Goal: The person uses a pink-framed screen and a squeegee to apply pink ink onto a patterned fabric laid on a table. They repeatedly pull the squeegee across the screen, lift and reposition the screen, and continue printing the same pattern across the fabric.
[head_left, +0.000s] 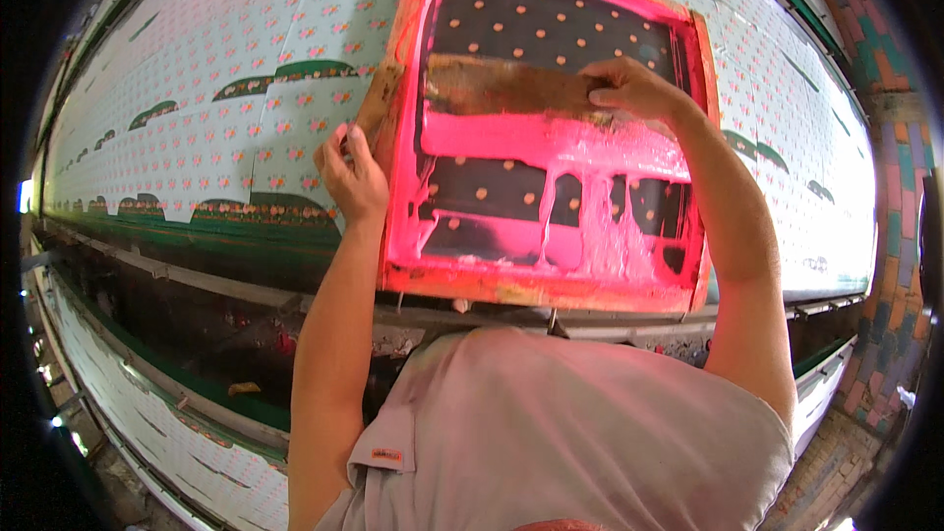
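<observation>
Across the whole view, a long green table (261,236), spread with pale sheets (211,128) in small floral repeats, dark curved gaps between. To the far right, coloured brickwork (890,202); below the near edge, a dark trough and, at lower left, a second pale surface (128,388). Before the grey shirt (560,403), on the table close to its near edge, a screen (497,289): between the two hands, mostly right of the left hand and partly under the right. Sheeted room wide on the left, narrower on the right; little beyond the near rim. Rim of wood, squarish, stained pink and orange; mesh dark and smooth. Over the mesh, pink ink (511,138), glossy and wet, in a broad band with thick runs down toward the near rim. Inside the rim, above that band, a flat brown board (501,88), worn and smeared, set crosswise. At its right end, the right hand (641,93), closed around the board. Outside the left rim, the left hand (352,177), fingers curled beside a wooden strip (378,103); gripping or merely touching, impossible to tell. Smallest, tan dots (561,17) in spaced rows on the mesh.
</observation>
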Tool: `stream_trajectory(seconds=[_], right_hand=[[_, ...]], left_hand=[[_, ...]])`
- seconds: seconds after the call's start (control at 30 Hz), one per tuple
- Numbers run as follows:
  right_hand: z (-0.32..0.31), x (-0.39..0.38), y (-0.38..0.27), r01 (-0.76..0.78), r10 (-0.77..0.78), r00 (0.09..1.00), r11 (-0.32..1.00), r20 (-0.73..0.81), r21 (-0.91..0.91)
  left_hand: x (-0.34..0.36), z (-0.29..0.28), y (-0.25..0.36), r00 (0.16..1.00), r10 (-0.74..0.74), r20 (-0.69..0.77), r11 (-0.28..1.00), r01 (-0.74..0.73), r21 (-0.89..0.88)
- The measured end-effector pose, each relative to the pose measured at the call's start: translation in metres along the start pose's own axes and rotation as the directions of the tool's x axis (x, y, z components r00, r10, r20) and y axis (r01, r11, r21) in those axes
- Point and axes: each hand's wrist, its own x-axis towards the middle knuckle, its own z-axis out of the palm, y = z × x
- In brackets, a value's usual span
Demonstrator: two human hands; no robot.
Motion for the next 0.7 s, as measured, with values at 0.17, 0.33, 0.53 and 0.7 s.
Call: stream_trajectory(seconds=[0.17, 0.33, 0.53, 0.7], right_hand=[[-0.068, 0.053, -0.021, 0.019, -0.313, 0.877, 0.781, -0.365, -0.624], [-0.083, 0.104, -0.011, -0.058, -0.6, 0.656, 0.564, -0.457, -0.824], [-0.088, 0.144, 0.007, -0.063, -0.794, 0.479, 0.394, -0.375, -0.917], [-0.092, 0.158, -0.009, -0.179, -0.54, 0.699, 0.501, -0.468, -0.847]], left_hand=[[0.003, -0.002, 0.006, 0.998, 0.068, 0.01, 0.993, -0.068, 0.095], [0.004, -0.005, 0.011, 0.995, -0.023, 0.094, 0.988, 0.008, 0.157], [0.005, -0.007, 0.019, 0.988, -0.109, 0.113, 0.974, 0.084, 0.21], [0.007, -0.008, 0.022, 0.989, -0.084, 0.125, 0.97, 0.052, 0.237]])
